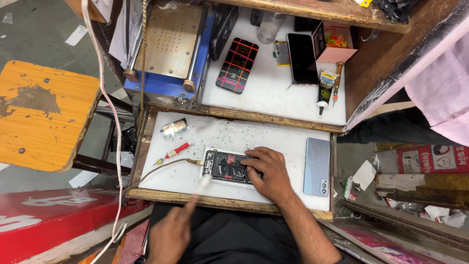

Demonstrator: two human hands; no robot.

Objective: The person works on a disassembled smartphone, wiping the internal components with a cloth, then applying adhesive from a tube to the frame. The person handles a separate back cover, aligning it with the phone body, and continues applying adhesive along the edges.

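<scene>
An opened phone [225, 166] with its dark insides showing lies on the white pull-out tray [264, 137]. My right hand [268, 173] rests on the phone's right end, fingers pressed down on it. A cable [166, 168] is plugged into the phone's left end. My left hand [172, 230] hovers low near the tray's front edge, blurred, forefinger pointing up toward a small white piece [204, 183] by the phone. Nothing clear shows in its grip.
A red-handled screwdriver [173, 151] and a tape roll [174, 128] lie left on the tray; a grey phone back cover [316, 166] lies right. The upper shelf holds a blue heating machine [168, 49], a plaid phone case [237, 65], a black phone [302, 58] and a glue tube [324, 90]. A wooden stool [41, 115] stands left.
</scene>
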